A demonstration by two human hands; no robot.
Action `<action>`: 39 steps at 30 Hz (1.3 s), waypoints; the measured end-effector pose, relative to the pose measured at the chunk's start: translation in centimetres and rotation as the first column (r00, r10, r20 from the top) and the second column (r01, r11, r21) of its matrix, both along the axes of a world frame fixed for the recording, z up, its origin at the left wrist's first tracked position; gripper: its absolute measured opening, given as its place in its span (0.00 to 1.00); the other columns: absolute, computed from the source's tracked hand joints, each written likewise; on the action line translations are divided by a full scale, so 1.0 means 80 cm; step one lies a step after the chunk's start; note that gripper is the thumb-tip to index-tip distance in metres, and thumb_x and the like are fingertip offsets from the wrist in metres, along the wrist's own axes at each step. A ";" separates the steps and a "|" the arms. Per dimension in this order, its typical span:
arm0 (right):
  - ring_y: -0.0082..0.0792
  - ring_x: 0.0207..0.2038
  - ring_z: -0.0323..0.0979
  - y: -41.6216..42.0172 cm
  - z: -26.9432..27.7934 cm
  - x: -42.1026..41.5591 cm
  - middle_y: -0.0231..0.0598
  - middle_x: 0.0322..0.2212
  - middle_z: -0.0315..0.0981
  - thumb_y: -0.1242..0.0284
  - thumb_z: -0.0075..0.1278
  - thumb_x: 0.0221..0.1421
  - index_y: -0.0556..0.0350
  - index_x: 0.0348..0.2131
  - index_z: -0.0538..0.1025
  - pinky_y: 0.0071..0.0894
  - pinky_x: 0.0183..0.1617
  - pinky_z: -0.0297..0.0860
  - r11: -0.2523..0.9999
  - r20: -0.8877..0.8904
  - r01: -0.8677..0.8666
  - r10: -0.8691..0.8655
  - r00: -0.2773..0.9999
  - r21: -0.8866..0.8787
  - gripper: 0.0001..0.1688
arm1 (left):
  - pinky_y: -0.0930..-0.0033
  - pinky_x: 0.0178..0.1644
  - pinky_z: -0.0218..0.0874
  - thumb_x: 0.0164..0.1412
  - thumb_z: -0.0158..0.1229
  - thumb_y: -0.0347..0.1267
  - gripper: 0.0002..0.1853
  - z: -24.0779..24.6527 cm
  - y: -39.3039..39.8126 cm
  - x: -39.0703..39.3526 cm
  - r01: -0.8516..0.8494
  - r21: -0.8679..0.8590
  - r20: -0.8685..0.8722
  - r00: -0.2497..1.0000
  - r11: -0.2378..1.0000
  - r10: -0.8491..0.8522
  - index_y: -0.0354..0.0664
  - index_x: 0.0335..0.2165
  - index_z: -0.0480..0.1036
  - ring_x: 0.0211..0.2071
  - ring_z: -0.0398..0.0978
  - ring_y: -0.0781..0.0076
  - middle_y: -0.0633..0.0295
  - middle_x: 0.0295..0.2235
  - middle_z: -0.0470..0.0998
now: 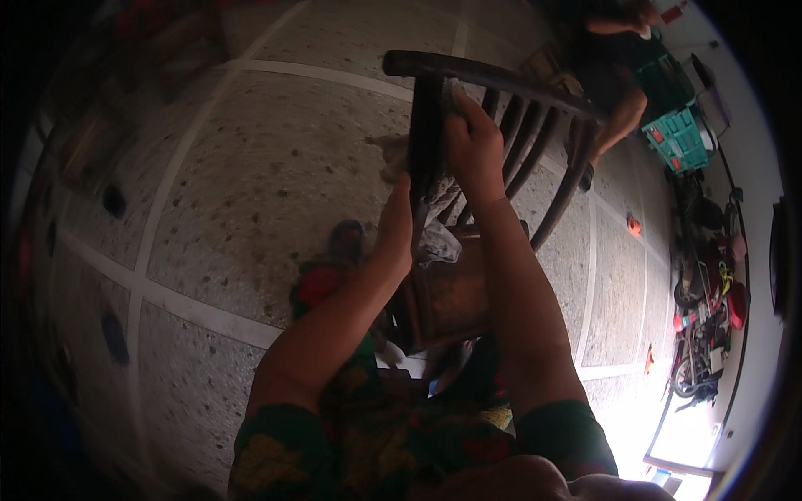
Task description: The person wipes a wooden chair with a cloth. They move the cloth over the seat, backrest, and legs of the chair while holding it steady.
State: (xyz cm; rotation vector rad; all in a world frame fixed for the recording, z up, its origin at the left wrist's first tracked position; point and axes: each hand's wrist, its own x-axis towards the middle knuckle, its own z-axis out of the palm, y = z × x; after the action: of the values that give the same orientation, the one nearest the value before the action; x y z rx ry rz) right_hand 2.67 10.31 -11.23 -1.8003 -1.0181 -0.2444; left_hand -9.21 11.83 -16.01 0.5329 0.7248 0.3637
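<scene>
A dark wooden chair with a slatted back stands tilted before me, its curved top rail [489,78] at the far end and its brown seat [454,288] near my knees. My right hand [474,147] grips a grey cloth [450,91], pressed against the side of a broad dark slat [427,131] just under the rail. On the slat's other side is my left hand [395,160], partly hidden behind the wood and seeming to hold it. More crumpled grey cloth [440,243] hangs below, over the seat's edge; whether it is one piece is unclear.
Another person [617,94] sits at the upper right, beside stacked green plastic crates [677,141]. Small bikes and clutter [695,351] line the right wall. Orange objects [634,225] and dark slippers [114,338] lie on the terrazzo floor [250,156].
</scene>
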 end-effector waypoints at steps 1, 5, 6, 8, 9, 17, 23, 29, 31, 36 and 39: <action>0.42 0.34 0.74 0.002 0.008 -0.005 0.53 0.32 0.73 0.75 0.43 0.51 0.62 0.43 0.72 0.32 0.38 0.69 0.999 -0.120 -0.038 0.037 0.992 -0.010 0.19 | 0.72 0.51 0.55 0.63 0.40 0.49 0.29 0.005 0.001 -0.002 -0.010 -0.017 0.027 1.000 1.000 0.010 0.39 0.53 0.62 0.48 0.67 0.73 0.63 0.47 0.69; 0.37 0.32 0.75 -0.006 0.007 -0.019 0.53 0.30 0.75 0.75 0.42 0.51 0.62 0.43 0.73 0.29 0.37 0.68 1.000 -0.142 0.005 -0.004 0.990 0.008 0.19 | 0.72 0.51 0.55 0.61 0.41 0.51 0.30 -0.004 -0.002 0.004 -0.035 -0.024 0.070 0.997 0.999 0.037 0.40 0.52 0.62 0.49 0.66 0.73 0.63 0.49 0.68; 0.36 0.31 0.75 -0.006 0.000 -0.019 0.52 0.29 0.75 0.76 0.41 0.51 0.63 0.43 0.73 0.29 0.36 0.68 0.997 -0.069 0.006 0.000 0.998 0.079 0.19 | 0.71 0.51 0.54 0.60 0.42 0.53 0.32 -0.011 -0.003 0.007 -0.030 -0.010 0.054 0.998 0.999 0.031 0.41 0.53 0.62 0.49 0.65 0.73 0.64 0.49 0.67; 0.36 0.33 0.75 -0.014 -0.003 -0.021 0.52 0.30 0.76 0.76 0.40 0.51 0.63 0.43 0.73 0.28 0.38 0.69 1.000 -0.217 0.016 -0.011 0.976 0.022 0.20 | 0.71 0.52 0.53 0.59 0.43 0.55 0.33 -0.019 -0.005 0.008 -0.030 -0.003 0.022 0.999 1.000 0.030 0.42 0.53 0.62 0.49 0.64 0.72 0.65 0.49 0.67; 0.35 0.34 0.75 -0.016 -0.001 -0.024 0.51 0.31 0.76 0.76 0.40 0.51 0.64 0.44 0.72 0.28 0.38 0.69 1.000 -0.286 0.015 -0.014 0.958 0.000 0.20 | 0.71 0.52 0.53 0.59 0.43 0.55 0.33 -0.017 -0.003 0.008 -0.038 -0.002 0.010 0.999 0.999 0.038 0.42 0.53 0.62 0.49 0.64 0.72 0.65 0.49 0.67; 0.30 0.37 0.70 -0.042 -0.045 -0.041 0.48 0.34 0.72 0.77 0.36 0.52 0.62 0.47 0.71 0.24 0.42 0.65 0.994 -0.301 -0.056 0.083 0.950 0.097 0.22 | 0.72 0.50 0.55 0.59 0.43 0.55 0.32 -0.028 -0.005 0.009 -0.097 0.045 0.052 0.994 0.994 0.094 0.42 0.51 0.64 0.46 0.65 0.70 0.63 0.46 0.69; 0.26 0.41 0.69 -0.137 -0.087 -0.071 0.44 0.36 0.73 0.78 0.38 0.52 0.63 0.46 0.71 0.23 0.46 0.64 0.986 -0.501 -0.140 0.077 0.862 -0.088 0.21 | 0.72 0.45 0.60 0.57 0.46 0.55 0.29 -0.047 0.013 0.004 0.008 0.004 0.135 0.991 1.000 -0.008 0.42 0.44 0.69 0.40 0.69 0.71 0.63 0.38 0.72; 0.28 0.41 0.70 -0.269 -0.063 -0.074 0.37 0.37 0.73 0.78 0.40 0.49 0.63 0.44 0.72 0.24 0.46 0.65 0.980 -0.813 0.174 -0.019 0.582 0.101 0.21 | 0.70 0.42 0.59 0.57 0.43 0.57 0.27 -0.048 0.019 -0.002 0.116 0.038 0.036 0.992 0.992 -0.118 0.46 0.39 0.71 0.35 0.70 0.72 0.65 0.32 0.74; 0.29 0.41 0.70 -0.278 -0.052 -0.070 0.38 0.37 0.73 0.77 0.40 0.49 0.63 0.46 0.71 0.25 0.47 0.66 0.964 -0.796 0.257 -0.105 0.597 0.066 0.22 | 0.70 0.41 0.59 0.57 0.42 0.56 0.27 -0.049 0.022 0.000 0.099 0.070 0.040 0.994 0.993 -0.102 0.47 0.39 0.71 0.34 0.70 0.72 0.64 0.31 0.74; 0.49 0.51 0.63 -0.296 -0.140 -0.056 0.49 0.51 0.61 0.66 0.51 0.49 0.57 0.57 0.56 0.41 0.53 0.62 0.901 -0.260 0.135 -0.259 0.930 -0.413 0.38 | 0.71 0.38 0.61 0.59 0.43 0.50 0.20 -0.045 0.015 0.009 0.040 0.027 0.019 0.999 0.999 -0.041 0.48 0.38 0.71 0.33 0.70 0.74 0.65 0.30 0.75; 0.53 0.56 0.55 -0.288 -0.216 -0.055 0.47 0.56 0.52 0.59 0.57 0.43 0.49 0.58 0.55 0.46 0.55 0.59 0.793 0.029 0.150 -0.166 0.986 -0.591 0.46 | 0.71 0.38 0.61 0.59 0.44 0.49 0.20 -0.061 0.016 0.017 -0.001 0.033 -0.013 1.000 0.999 0.001 0.47 0.38 0.70 0.33 0.71 0.74 0.64 0.30 0.75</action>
State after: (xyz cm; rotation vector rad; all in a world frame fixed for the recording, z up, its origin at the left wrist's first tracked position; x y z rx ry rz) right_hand -1.74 -12.70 -28.48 -2.4588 -0.9906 0.0058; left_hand -7.86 13.11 -20.86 0.5662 0.7330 0.3739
